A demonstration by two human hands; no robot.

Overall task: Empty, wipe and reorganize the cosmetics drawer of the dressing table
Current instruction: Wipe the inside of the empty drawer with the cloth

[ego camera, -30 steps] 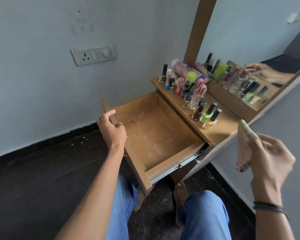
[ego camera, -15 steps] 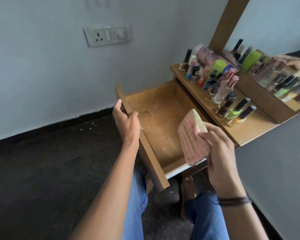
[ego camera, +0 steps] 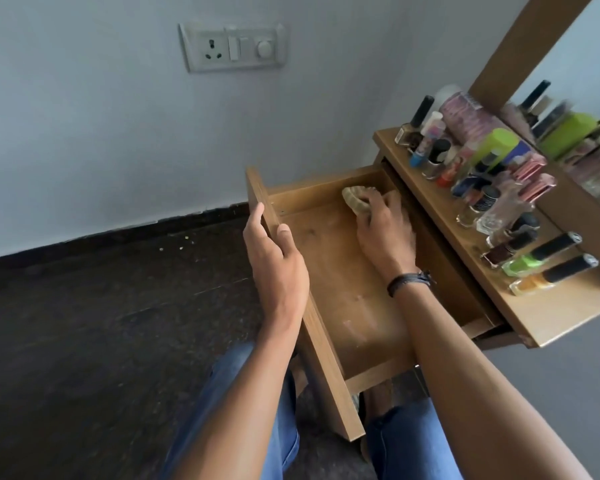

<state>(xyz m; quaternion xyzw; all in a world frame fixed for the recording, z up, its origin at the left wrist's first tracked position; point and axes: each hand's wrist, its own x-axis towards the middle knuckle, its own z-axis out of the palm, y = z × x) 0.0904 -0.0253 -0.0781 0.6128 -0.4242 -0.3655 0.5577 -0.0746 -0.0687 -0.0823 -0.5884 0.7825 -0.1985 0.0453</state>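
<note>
The wooden drawer (ego camera: 343,306) of the dressing table stands pulled out, and its dusty bottom holds nothing but my hand and the cloth. My left hand (ego camera: 274,258) grips the drawer's front panel (ego camera: 323,348) at its top edge. My right hand (ego camera: 383,226) is inside the drawer at its far corner, pressing a bunched greenish cloth (ego camera: 355,199) against the bottom. Several nail polish and perfume bottles (ego camera: 492,195) stand in rows on the table top (ego camera: 548,306) to the right.
A mirror (ego camera: 582,133) in a wooden frame rises behind the bottles. A wall socket plate (ego camera: 232,46) sits on the pale wall above the drawer. Dark floor (ego camera: 101,323) spreads to the left. My knees in blue jeans (ego camera: 409,441) are under the drawer front.
My right hand carried the cloth from beside the table down into the drawer and now presses it at the far corner. My left hand stays on the drawer front.
</note>
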